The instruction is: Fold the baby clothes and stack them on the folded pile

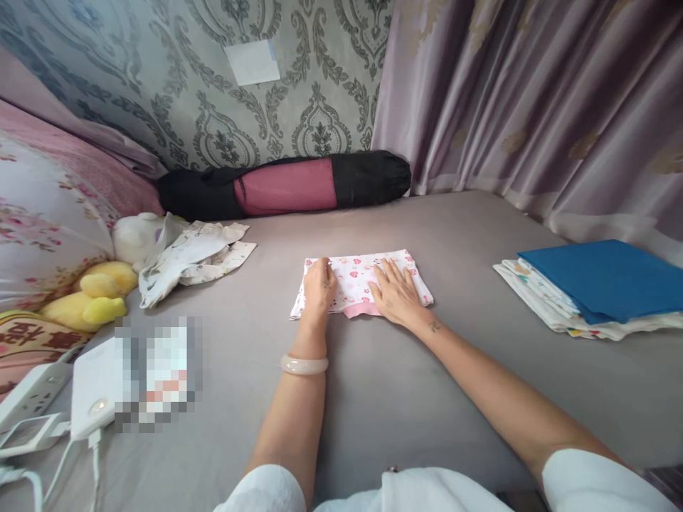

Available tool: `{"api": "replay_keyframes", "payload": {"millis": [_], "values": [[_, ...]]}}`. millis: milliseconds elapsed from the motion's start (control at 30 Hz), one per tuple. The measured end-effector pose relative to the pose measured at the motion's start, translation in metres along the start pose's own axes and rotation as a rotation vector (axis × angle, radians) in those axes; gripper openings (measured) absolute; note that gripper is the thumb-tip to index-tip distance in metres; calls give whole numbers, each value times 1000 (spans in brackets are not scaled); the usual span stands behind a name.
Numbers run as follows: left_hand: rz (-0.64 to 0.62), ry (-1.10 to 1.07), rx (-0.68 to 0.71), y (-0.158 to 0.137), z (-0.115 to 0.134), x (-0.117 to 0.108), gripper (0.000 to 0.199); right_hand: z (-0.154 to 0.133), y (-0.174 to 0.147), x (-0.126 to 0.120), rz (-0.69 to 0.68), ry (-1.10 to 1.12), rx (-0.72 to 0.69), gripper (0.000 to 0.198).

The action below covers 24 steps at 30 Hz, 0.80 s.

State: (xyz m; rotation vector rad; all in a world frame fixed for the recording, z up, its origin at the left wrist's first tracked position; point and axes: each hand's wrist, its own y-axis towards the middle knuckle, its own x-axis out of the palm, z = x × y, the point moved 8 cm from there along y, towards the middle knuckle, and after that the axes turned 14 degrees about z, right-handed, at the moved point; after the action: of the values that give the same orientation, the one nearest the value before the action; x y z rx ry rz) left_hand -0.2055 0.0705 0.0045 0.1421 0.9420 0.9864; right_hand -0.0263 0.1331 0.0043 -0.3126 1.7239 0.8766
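Folded cloth [353, 279], heart-printed, one: on the grey sheet [453, 231], before the person. Likely light, soft, limp, unbreakable, little slip; best taken by both short ends. Long axis side to side; pink edge [363, 310] facing the person. Left hand [320, 283]: curled on left end, pinch uncertain. Right hand [395, 293]: spread flat, right part.

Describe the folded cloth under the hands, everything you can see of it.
The folded cloth is white, printed with pinkish-red hearts and other small figures, and looks like thin, soft fabric. A plain pink part shows along its near edge. It lies flat in layers, wider than deep, on the grey sheet. The left hand rests curled on its left part, the right hand spread on its right.
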Motion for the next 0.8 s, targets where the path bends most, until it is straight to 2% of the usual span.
{"api": "replay_keyframes", "payload": {"millis": [200,367,433,500,567,633,700,800], "values": [[18,9,6,0,-8,4,28,-4,-5,8,15,37,21,55],[37,48,43,1,-10,5,28,4,1,7,-65,204,52,55],[64,86,52,2,-11,0,27,20,9,-1,-55,309,108,53],[101,142,29,4,-13,-8,27,49,16,-12,-33,340,251,49],[132,215,-36,6,-20,-18,28,84,16,-19,-63,262,429,46],[134,300,-129,7,-31,-29,29,112,11,-24,-111,161,549,47],[100,374,-211,7,-42,-38,31,126,7,-26,-131,110,585,46],[-6,413,-271,6,-55,-46,34,127,6,-21,-137,96,575,45]]}}
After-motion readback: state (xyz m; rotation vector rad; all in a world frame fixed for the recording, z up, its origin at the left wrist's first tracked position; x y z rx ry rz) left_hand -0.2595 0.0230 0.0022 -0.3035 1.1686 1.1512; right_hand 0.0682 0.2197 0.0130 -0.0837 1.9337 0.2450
